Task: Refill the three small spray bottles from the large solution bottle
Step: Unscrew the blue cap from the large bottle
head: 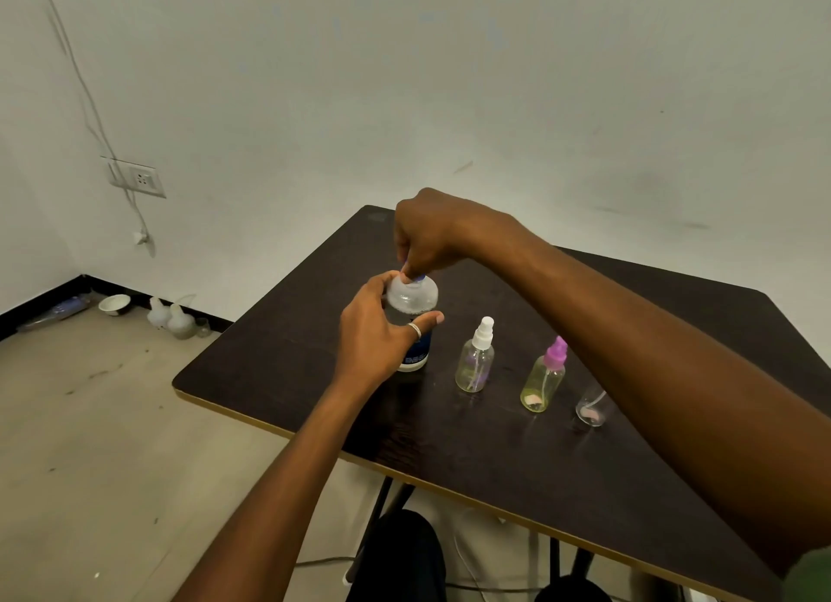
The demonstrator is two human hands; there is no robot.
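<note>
Refilling hadn't really kicked off yet, looked like cap-twisting stage.

Left hand (377, 327) was wrapped around the large solution bottle (411, 313) standing on the dark table (288, 349), while the right hand (427, 237) pinched its blue cap (416, 278) from above. Just to its right stood the white-topped spray bottle (475, 361) and the pink-topped spray bottle (544, 376), sprayers on, and a third small bottle (591, 408) half hidden behind the right forearm. So by my guess all three fills were left to do.

Print on the large bottle's blue label (416, 352) is unreadable.
</note>
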